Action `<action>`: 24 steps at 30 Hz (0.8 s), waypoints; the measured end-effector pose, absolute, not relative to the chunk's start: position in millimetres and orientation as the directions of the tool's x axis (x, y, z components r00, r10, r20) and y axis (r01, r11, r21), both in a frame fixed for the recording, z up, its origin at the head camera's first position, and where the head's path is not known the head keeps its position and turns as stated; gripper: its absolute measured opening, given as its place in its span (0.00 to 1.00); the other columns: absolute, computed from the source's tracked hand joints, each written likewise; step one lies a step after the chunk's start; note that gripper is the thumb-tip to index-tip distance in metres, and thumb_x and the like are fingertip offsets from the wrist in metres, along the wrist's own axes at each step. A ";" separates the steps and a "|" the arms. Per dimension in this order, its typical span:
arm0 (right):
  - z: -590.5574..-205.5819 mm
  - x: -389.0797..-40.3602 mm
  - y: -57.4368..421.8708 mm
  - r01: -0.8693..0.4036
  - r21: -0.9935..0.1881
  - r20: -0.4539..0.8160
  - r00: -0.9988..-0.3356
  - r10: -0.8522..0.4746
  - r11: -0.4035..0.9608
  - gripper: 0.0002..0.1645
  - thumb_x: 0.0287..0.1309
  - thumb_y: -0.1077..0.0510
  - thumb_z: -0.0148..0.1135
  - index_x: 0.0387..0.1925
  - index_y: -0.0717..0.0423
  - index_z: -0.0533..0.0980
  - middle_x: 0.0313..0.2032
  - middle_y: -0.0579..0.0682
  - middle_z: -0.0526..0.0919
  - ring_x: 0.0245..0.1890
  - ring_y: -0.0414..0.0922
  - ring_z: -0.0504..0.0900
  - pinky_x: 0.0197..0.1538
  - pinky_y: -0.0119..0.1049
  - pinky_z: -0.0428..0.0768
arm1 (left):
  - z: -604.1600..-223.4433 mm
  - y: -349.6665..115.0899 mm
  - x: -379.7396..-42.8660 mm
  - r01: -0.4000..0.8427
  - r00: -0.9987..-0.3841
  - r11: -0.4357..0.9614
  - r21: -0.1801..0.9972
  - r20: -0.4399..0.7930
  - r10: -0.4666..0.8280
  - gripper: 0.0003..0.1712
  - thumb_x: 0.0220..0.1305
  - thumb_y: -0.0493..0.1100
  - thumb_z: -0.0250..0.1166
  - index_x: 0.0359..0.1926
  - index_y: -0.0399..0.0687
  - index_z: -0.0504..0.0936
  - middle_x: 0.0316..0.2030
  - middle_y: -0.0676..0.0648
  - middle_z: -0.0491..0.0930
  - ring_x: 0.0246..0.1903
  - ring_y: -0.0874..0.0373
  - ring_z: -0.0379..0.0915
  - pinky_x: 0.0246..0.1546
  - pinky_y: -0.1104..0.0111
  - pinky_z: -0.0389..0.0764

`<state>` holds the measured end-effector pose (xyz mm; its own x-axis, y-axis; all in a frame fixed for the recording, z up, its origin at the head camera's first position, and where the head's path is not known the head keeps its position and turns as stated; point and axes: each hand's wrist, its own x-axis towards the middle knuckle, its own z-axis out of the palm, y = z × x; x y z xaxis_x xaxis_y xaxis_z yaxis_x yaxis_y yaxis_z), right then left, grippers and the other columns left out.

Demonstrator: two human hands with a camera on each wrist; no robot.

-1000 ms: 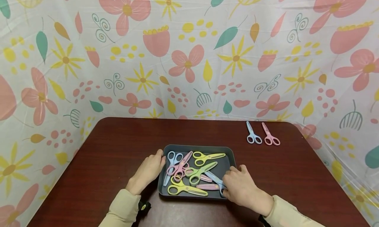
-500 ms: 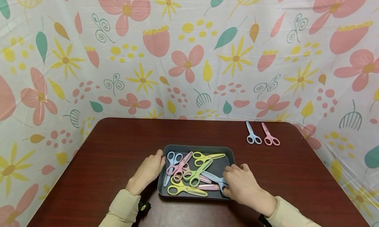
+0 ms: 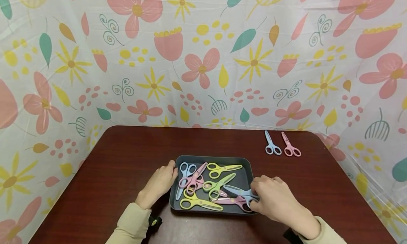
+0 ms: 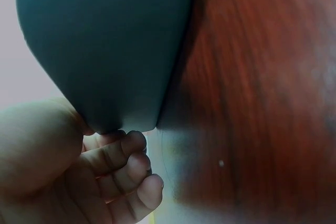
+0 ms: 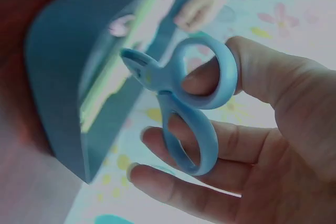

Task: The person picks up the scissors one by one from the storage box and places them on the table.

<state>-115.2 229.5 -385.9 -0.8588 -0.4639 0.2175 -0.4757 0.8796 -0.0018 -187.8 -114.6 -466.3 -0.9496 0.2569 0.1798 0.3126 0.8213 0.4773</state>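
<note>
Gray tray [image 3: 243,178] holds colorful scissors [image 3: 218,185]. Left hand [image 3: 160,181] grips tray's left edge. Right hand [image 3: 275,199] holds blue scissors [image 3: 236,190]; only right-wrist view shows thumb, finger through loops [image 5: 227,72].

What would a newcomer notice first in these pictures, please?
Probably the flowered cloth that fills the background behind the table. Then the gray tray of pastel scissors, low in the head view, with the left hand at its left side. At the tray's right end, the right hand holds a blue pair by its handles.
</note>
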 end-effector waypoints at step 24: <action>-356.1 -155.3 247.5 -0.317 -0.243 0.296 -0.924 -0.241 0.917 0.12 0.39 0.52 0.73 0.20 0.41 0.75 0.19 0.38 0.70 0.20 0.40 0.67 0.21 0.39 0.64 | -465.5 -114.3 -187.7 0.313 -0.950 0.820 0.480 0.181 0.256 0.07 0.71 0.38 0.57 0.36 0.42 0.68 0.14 0.51 0.64 0.11 0.61 0.62 0.13 0.67 0.64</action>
